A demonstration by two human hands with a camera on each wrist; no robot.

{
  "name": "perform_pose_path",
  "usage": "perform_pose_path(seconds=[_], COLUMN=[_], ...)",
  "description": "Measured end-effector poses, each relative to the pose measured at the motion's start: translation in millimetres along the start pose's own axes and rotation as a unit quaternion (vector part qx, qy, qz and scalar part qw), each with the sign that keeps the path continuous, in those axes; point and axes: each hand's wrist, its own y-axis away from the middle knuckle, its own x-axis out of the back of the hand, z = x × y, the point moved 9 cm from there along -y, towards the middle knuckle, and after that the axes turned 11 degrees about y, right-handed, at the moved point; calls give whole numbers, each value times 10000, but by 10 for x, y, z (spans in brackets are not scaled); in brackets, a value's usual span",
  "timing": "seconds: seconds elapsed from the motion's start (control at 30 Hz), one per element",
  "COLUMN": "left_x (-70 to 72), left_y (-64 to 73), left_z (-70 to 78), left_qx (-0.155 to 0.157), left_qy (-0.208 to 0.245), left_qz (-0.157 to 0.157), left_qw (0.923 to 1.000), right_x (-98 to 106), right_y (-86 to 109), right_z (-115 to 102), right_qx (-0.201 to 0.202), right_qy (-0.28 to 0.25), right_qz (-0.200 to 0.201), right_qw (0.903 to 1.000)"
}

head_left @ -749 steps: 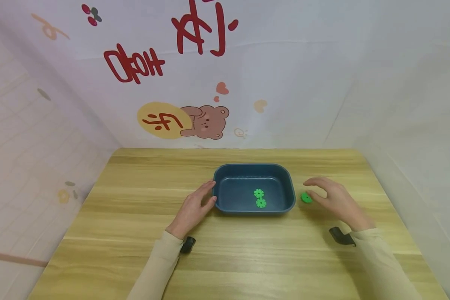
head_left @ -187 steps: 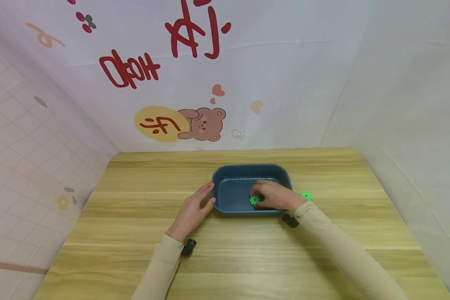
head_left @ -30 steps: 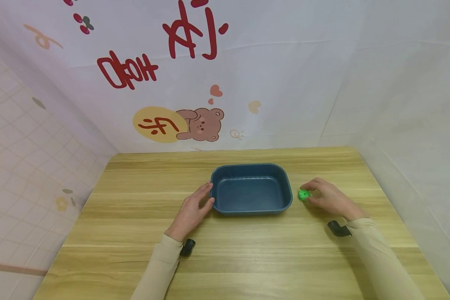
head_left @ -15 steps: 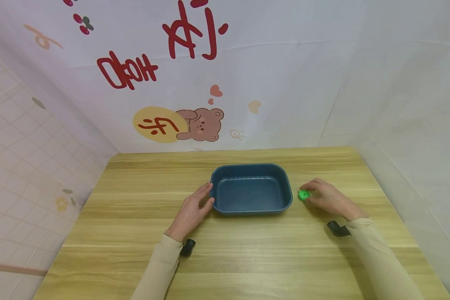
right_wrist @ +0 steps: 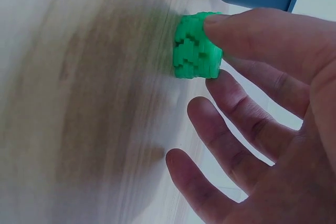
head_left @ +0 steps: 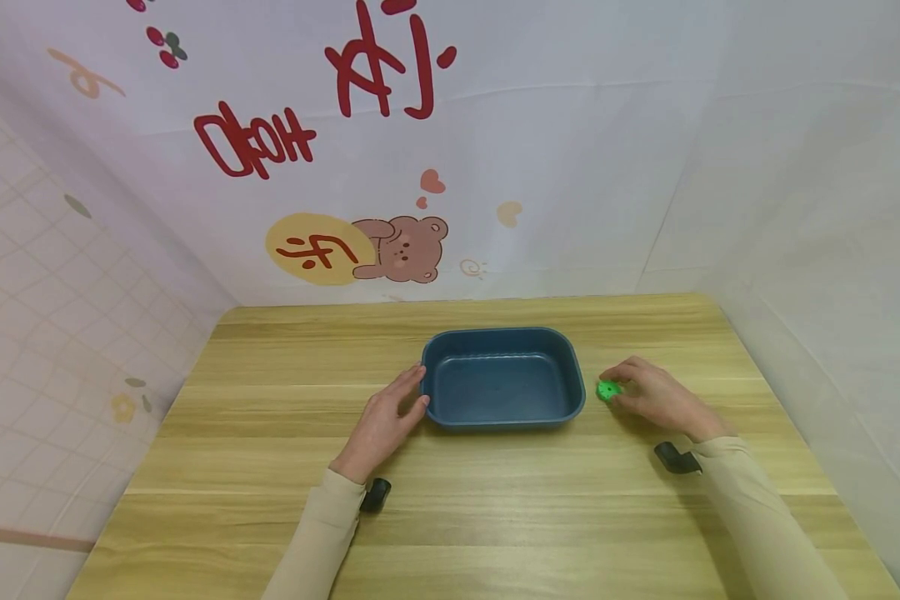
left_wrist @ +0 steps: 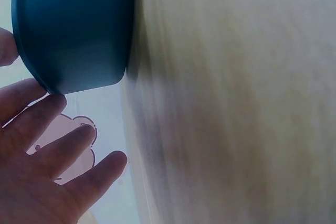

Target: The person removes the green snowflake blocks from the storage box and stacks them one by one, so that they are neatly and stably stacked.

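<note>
A blue rectangular plastic bin [head_left: 502,392] stands on the table. My left hand [head_left: 381,427] is at its left end, fingers nearly straight and thumb apart, fingertips touching the rim; the left wrist view shows index and middle fingertips against the bin's outer wall [left_wrist: 79,35]. Right of the bin is a short stack of green notched plastic discs [head_left: 608,391]. With thumb and fingers, my right hand [head_left: 662,400] pinches that stack. Up close in the right wrist view, the layered stack [right_wrist: 193,51] sits upright at the tabletop, its far side hidden by the thumb.
The wood-grain table [head_left: 495,517] ends at a white cloth backdrop [head_left: 570,167] printed with a bear and red characters. More cloth hangs along the left and right sides. A dark wrist-camera mount [head_left: 677,458] sticks out below the right wrist.
Two green discs once lay in the bin; later my right hand held one there. Now none show inside, and that hand is back at the stack on the right. The last second shows no movement.
</note>
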Motion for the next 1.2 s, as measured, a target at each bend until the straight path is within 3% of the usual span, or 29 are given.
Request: perform_pose_path(seconds=[0.47, 0.9, 1.2], left_x=[5, 25, 38], left_y=[7, 16, 34], left_z=[23, 19, 55], left_qx=[-10, 9, -177], left_qy=[-73, -259, -402], left_qz=[-15, -35, -50], left_qw=[10000, 9997, 9990], right_x=[65, 327, 348], right_y=[68, 101, 54], right_z=[-23, -362, -689], right_qx=[-76, -119, 114], right_qy=[-58, -52, -143], right_qz=[158, 1122, 1524], right_qw=[9998, 9936, 9881])
